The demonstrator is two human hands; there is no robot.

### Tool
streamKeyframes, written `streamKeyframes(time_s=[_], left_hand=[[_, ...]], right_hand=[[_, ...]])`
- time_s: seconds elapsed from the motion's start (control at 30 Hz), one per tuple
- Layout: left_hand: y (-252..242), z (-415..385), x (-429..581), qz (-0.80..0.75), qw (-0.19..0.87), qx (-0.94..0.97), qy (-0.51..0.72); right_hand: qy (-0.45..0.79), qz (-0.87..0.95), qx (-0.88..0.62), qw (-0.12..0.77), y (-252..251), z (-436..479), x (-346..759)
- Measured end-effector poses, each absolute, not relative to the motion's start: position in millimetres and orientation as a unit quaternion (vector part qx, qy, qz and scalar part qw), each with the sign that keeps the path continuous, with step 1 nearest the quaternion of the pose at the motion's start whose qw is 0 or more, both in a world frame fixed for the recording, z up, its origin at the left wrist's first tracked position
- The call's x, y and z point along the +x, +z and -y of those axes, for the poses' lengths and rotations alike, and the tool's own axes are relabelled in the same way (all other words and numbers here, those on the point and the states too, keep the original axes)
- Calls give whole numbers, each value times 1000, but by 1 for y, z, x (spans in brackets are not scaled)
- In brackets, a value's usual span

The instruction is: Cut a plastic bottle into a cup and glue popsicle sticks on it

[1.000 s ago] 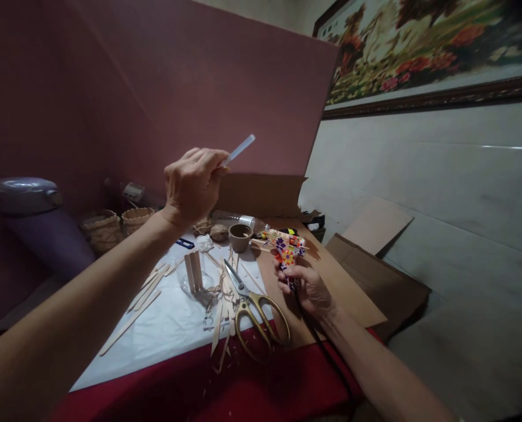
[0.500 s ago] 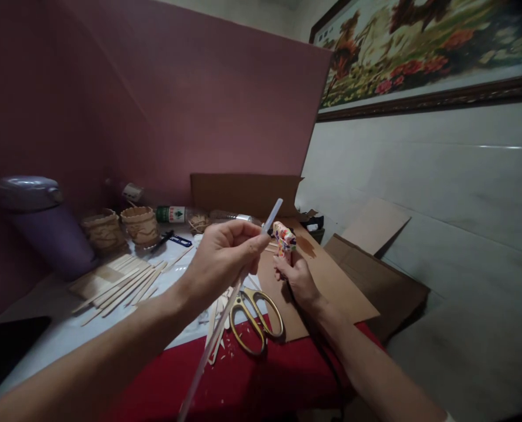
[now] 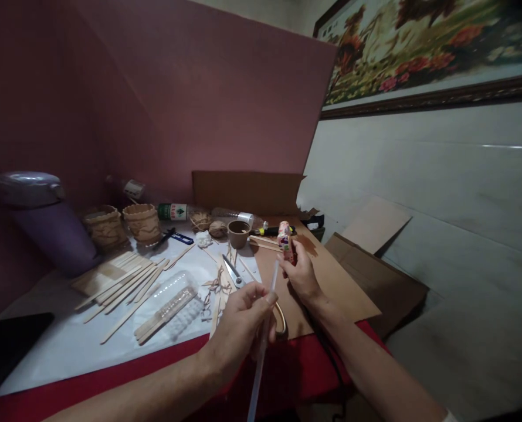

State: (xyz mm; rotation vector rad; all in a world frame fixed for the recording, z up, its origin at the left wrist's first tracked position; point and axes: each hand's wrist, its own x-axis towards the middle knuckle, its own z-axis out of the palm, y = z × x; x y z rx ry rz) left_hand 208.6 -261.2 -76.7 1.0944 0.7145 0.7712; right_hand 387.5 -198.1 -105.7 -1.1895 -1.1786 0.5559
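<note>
A long translucent stick point(image 3: 257, 375) is pinched in my left hand point(image 3: 247, 316), its short upper end rising past the thumb and its long end slanting down to the bottom edge. My right hand point(image 3: 302, 272) is wrapped round a colourful patterned glue gun point(image 3: 284, 237), over the brown cardboard point(image 3: 335, 281). A dark cord hangs below that hand. Beneath and behind my left hand lie scissors point(image 3: 232, 271), their gold handles mostly hidden. The stick's tip is close to the right hand's fingers; whether they touch, I cannot tell.
Wooden sticks point(image 3: 133, 281) and a clear plastic tray point(image 3: 177, 293) lie on white paper. Behind stand two carved cups point(image 3: 142, 224), a small brown pot point(image 3: 239, 234), twine balls point(image 3: 200, 220), plastic bottles point(image 3: 173, 211) and a purple flask point(image 3: 52, 228). A blue-handled cutter point(image 3: 182, 238) lies near the cups.
My left hand has moved down and slightly right with the stick, uncovering the pot, tray and scissor blades. In my right hand, the glue gun has turned a little.
</note>
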Motion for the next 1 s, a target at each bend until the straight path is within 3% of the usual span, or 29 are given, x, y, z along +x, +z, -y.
streamKeyframes(time_s=[1.0], left_hand=[[-66, 240, 211, -352, 708, 501, 352]], right_hand=[[196, 615, -504, 574, -107, 209, 382]])
